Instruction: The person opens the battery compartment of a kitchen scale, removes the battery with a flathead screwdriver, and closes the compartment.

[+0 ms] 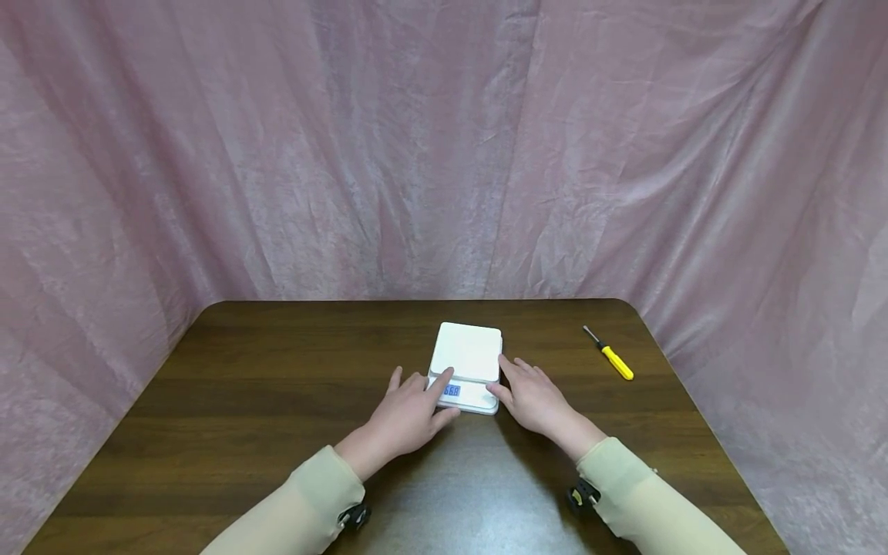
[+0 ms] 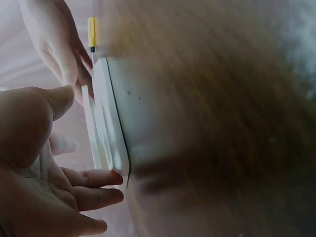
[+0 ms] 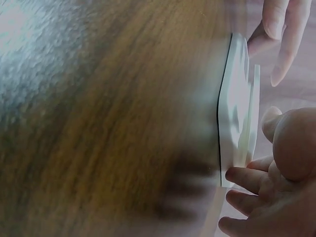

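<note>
A white digital kitchen scale (image 1: 466, 351) lies flat on the table, its blue display (image 1: 451, 391) lit with digits that seem to read 668. On its left is my left hand (image 1: 408, 415), fingers spread, the index finger reaching over the front panel beside the display. My right hand (image 1: 539, 399) lies along the opposite side, its fingers extended and the thumb over the panel's right end. In the left wrist view, fingertips (image 2: 116, 177) meet the edge of the scale. The right wrist view likewise has fingertips (image 3: 231, 174) against its side. Neither hand grasps anything.
A screwdriver (image 1: 616, 362) with a yellow handle lies to the right, near the table's far right side. The dark wooden table (image 1: 277, 362) has rounded far corners. Pink curtains (image 1: 416, 154) hang behind it and at both sides.
</note>
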{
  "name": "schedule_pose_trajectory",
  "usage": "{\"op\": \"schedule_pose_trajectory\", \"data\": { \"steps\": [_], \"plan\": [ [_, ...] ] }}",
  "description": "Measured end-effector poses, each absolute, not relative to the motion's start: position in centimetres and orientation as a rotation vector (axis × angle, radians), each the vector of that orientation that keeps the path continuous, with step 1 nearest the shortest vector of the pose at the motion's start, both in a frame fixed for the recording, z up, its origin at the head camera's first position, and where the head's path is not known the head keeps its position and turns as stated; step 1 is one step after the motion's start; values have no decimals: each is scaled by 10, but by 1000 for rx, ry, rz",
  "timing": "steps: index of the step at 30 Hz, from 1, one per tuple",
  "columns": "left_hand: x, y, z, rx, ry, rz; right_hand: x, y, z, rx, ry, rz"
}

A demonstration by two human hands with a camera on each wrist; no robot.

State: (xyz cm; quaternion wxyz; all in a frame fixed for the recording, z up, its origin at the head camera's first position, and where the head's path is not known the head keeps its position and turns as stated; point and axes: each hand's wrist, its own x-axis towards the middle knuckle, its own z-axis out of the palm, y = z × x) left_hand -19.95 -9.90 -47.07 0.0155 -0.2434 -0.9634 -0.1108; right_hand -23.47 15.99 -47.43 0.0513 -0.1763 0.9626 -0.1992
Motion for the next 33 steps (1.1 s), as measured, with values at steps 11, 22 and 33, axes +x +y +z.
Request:
{"op": "schedule_pose_trajectory", "data": {
  "steps": [11, 22, 33],
  "plan": [
    [-188, -101, -468, -828, -2976, -341, -230, 157, -472, -545, 2929, -635],
    [-190, -111, -465, -820, -3039, -533, -235, 159, -465, -481, 2869, -672],
    [-235, -121, -459, -543, -3092, -734, -253, 162, -463, -426, 2858, -659]
  ]
}}
